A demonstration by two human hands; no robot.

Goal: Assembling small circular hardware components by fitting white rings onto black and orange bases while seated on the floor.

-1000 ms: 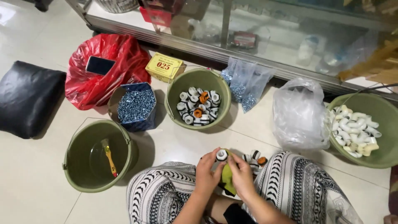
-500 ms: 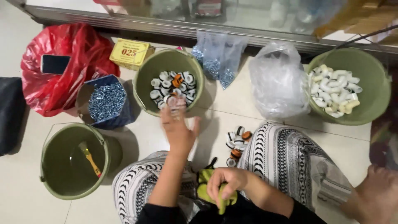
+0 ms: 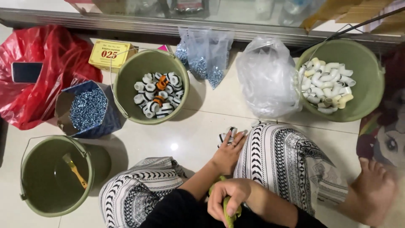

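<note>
To my far left a crinkled red plastic bag (image 3: 46, 63) slumps beside a blue carton of shiny screws (image 3: 88, 109), with a green bucket (image 3: 42, 198) holding a yellow brush (image 3: 75, 169) below and a second green bucket of black-banded white pipe fittings (image 3: 158, 93) to its right. My left hand (image 3: 228, 153) lies flat, fingers spread on the small fittings on the tile (image 3: 225, 136), hemmed in by my patterned knee. My right hand (image 3: 228, 197) is curled tight around a yellow-green tool (image 3: 230, 211); a clear bag (image 3: 266, 76) and a bucket of white elbows (image 3: 329, 86) sit far right.
</note>
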